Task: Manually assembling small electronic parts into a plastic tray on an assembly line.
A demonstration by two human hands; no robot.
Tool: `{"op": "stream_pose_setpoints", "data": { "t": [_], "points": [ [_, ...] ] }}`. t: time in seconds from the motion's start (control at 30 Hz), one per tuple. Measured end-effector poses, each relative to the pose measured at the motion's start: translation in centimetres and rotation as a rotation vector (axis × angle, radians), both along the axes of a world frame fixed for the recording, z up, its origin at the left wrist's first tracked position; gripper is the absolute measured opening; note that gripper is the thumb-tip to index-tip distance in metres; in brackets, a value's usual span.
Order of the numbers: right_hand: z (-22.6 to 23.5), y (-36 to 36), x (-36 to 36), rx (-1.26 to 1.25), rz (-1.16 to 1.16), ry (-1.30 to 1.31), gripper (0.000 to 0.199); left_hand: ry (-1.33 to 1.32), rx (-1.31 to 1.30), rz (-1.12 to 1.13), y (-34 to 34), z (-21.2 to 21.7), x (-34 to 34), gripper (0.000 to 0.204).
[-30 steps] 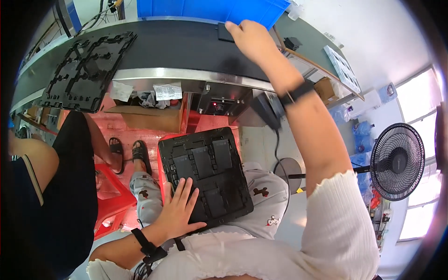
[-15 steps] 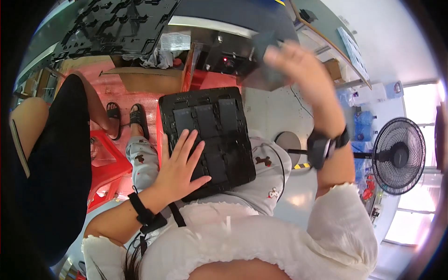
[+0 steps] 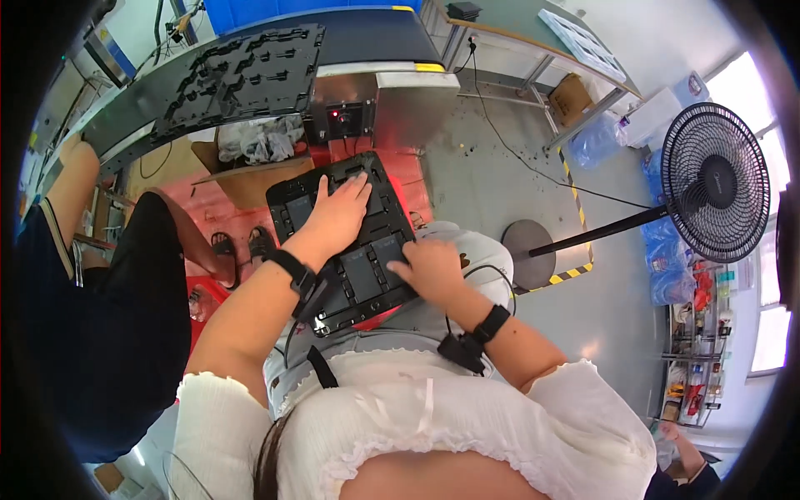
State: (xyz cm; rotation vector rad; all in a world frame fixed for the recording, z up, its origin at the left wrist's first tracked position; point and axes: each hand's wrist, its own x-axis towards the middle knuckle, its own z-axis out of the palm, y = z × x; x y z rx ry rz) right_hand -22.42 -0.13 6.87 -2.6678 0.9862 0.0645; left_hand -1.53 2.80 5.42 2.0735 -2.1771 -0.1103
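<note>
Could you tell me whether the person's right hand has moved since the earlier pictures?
Yes. The right hand has come down from the conveyor and rests on the black tray on the lap, beside the left hand.

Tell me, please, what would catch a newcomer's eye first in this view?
Most likely the black moulded tray at the centre, lying on the person's lap, with the left hand flat on it and the right hand at its near right edge. Next, the black standing fan on the right.

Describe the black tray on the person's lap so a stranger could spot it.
Start at the conveyor belt up top, then drop to the lap. The black tray lies there under the left hand and right hand; the conveyor's tray lies untouched.
</note>
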Motion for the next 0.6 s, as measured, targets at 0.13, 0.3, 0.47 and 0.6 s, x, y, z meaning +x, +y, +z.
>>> {"op": "stream_pose_setpoints", "data": {
  "t": [0.13, 0.3, 0.47, 0.6],
  "points": [
    [0.2, 2.5, -2.9, 0.045, 0.26, -0.243, 0.028, -0.136, 0.004, -0.004, 2.2, -0.6, -1.4, 0.044],
    [3.6, 0.0, -0.6, 0.089, 0.231, -0.686, 0.036, 0.03, -0.12, 0.085, 4.2, -1.1, -1.3, 0.048],
    [13.2, -7.0, 6.5, -0.401, 0.355, -0.693, 0.072, 0.266, -0.112, 0.183, 9.2, 0.6, 0.6, 0.054],
    [14.1, -13.9, 10.9, -0.598, 0.462, -0.513, 0.056, 0.337, -0.169, 0.258, 12.7, 2.5, 2.4, 0.058]
  ]
}}
